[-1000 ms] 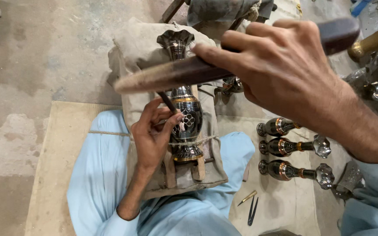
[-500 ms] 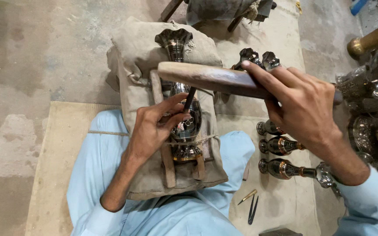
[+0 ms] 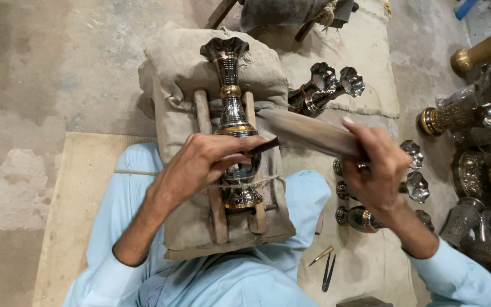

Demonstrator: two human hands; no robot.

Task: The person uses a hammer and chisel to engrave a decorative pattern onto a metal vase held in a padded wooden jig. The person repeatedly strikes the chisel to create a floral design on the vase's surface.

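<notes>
Polished metal gleams at the centre of the frame, where an ornate vase (image 3: 233,122) lies lengthwise between two wooden slats (image 3: 207,165), tied with string onto a sackcloth cushion (image 3: 183,74) across the lap of a seated person in pale blue clothing. The left hand (image 3: 206,165) rests on the vase's belly, fingers pinched tight around a thin dark chisel (image 3: 259,148), while the right hand (image 3: 379,170), right of centre, is clamped on a wooden mallet (image 3: 308,132) whose head sits just beside the chisel's end. Smaller finished vases (image 3: 365,187) lie on the mat at right, and loose tools (image 3: 325,264) lie lower centre.
</notes>
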